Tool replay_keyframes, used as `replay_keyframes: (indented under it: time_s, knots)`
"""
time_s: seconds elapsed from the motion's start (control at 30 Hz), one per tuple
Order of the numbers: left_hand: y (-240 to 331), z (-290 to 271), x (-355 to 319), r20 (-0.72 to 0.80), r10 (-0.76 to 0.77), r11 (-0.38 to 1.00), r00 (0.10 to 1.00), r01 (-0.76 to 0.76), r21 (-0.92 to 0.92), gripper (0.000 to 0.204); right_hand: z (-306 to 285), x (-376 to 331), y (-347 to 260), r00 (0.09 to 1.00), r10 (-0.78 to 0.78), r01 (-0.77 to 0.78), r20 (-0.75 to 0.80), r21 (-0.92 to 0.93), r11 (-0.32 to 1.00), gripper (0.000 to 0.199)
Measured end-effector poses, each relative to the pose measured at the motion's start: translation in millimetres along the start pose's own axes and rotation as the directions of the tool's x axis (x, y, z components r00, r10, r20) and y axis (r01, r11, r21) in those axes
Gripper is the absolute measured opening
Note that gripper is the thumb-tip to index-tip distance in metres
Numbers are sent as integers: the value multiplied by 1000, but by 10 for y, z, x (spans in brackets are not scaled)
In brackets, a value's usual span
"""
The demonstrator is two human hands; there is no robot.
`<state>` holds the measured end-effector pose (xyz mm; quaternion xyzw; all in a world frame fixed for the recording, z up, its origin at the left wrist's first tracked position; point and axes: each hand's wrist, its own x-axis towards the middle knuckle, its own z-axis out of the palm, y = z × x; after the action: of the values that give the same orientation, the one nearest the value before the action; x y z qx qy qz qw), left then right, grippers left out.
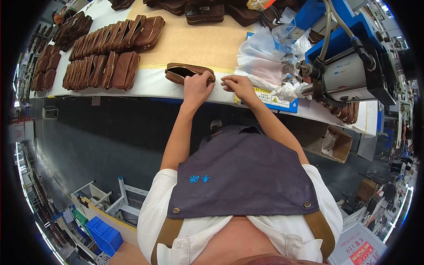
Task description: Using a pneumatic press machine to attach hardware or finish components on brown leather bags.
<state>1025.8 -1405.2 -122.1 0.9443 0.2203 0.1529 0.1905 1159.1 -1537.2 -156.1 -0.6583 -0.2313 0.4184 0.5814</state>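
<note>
A brown leather zip pouch [191, 70] lies near the front edge of the table, its top gaping along the zip. My left hand [199, 87] is closed on the pouch's right end, thumb and fingers at the zip's end. Just to the right, a short gap away, my right hand [240, 86] is held with its fingers bent in toward the thumb. Whatever those fingertips pinch, if anything, is too small to make out.
Rows of similar brown pouches [126, 70] stand to the left. More brown bags [205, 13] lie at the back. On the right is a blue machine with a metal cylinder [346, 73], beside crumpled plastic bags [260, 57]. An open cardboard box [338, 143] sits below the table.
</note>
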Motion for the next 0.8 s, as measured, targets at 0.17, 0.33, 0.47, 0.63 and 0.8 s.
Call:
replay_keyframes:
  time_s: [0.17, 0.33, 0.47, 0.63, 0.8]
  knots:
    - [-43, 35, -60, -17, -36, 998, 999, 35, -59, 19, 148, 59, -220, 984, 171, -173, 42, 43, 984, 26]
    - [-26, 41, -78, -47, -47, 998, 998, 45, -48, 19, 161, 85, -161, 981, 178, -180, 74, 25, 983, 25]
    - [-27, 59, -89, -63, -62, 998, 996, 60, -37, 18, 205, 91, -109, 978, 175, -192, 113, 167, 967, 22]
    - [-66, 125, -119, -90, -76, 991, 993, 65, -118, 15, 278, 77, -122, 974, 221, -225, 46, 148, 963, 15]
    - [-56, 124, -120, -112, -59, 988, 992, 42, -147, 16, 258, 159, 51, 987, 159, -157, -27, 62, 986, 12]
